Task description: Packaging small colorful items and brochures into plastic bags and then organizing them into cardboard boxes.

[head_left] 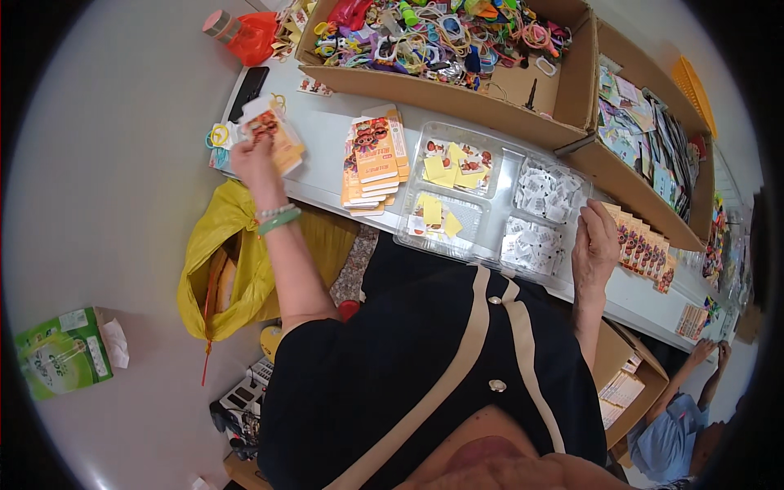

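Over the left end of the table, my left hand (256, 166) is closed on flat orange-and-white printed cartons (284, 140); I cannot tell how many. To the right of it lies a loose stack of the same kind of flat cartons (377, 155). A clear plastic tray (500, 175) sits in front of me. Its left compartments hold yellow slips (441, 170) and small printed cards; the right ones hold small white packets (545, 192). My right hand (596, 245) rests at the tray's right edge, fingers loosely bent and thumb apart, with nothing visible in it.
Behind the tray stands a cardboard box (457, 88) of colourful small toys, with another box (653, 155) of flat packets to its right. A row of orange cartons (641, 241) lies right of my hand. A yellow bag (216, 269) hangs below the table's left end. Another person (674, 433) works at far right.
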Action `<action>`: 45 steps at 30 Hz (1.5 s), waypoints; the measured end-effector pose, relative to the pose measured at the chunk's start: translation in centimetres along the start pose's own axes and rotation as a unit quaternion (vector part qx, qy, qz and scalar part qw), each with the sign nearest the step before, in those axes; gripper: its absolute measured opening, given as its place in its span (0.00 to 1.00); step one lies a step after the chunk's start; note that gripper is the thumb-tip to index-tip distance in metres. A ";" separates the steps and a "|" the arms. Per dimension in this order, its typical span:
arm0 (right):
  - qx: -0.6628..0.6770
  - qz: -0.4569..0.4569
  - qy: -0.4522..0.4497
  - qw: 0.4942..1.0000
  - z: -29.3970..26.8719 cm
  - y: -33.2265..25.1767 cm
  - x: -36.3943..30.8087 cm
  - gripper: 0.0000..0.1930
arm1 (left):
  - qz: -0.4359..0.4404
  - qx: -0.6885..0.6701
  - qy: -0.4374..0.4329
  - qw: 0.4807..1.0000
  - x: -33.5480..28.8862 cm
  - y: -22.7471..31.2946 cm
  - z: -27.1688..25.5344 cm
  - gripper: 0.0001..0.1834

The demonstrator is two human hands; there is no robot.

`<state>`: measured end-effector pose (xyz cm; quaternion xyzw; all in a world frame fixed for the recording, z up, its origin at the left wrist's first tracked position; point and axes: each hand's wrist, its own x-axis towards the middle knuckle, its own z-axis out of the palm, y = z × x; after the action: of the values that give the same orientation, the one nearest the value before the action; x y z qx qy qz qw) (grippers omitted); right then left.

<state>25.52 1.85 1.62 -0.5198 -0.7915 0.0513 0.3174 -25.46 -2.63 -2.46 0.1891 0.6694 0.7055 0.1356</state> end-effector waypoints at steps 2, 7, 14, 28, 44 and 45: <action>0.081 0.042 -0.031 0.995 -0.3 -0.4 0.3 0.08 | 0.019 -0.062 -0.101 0.993 -2.8 5.6 2.2 0.08; 0.446 0.200 -0.170 0.856 0.7 -4.9 2.0 0.11 | -0.201 -0.176 -0.417 0.869 -15.1 7.4 8.8 0.11; 0.521 0.295 -0.233 0.766 2.5 -5.6 1.7 0.11 | -0.486 -0.273 -0.524 0.644 -20.9 5.8 12.8 0.22; 0.411 0.013 -0.196 0.890 2.1 -3.9 3.2 0.23 | -0.476 -0.194 -0.613 0.600 -21.9 4.8 14.0 0.31; 0.372 0.267 -0.256 0.851 2.0 -4.5 1.9 0.12 | -0.177 -0.023 -0.646 0.742 -21.9 4.5 14.8 0.23; 0.372 0.267 -0.257 0.851 2.0 -4.2 1.8 0.12 | -0.182 -0.041 -0.650 0.737 -21.9 4.7 14.9 0.24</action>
<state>20.58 1.97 2.56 -0.5229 -0.5971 0.5562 0.2462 1.04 0.65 0.83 0.4706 0.4108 0.3997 0.6708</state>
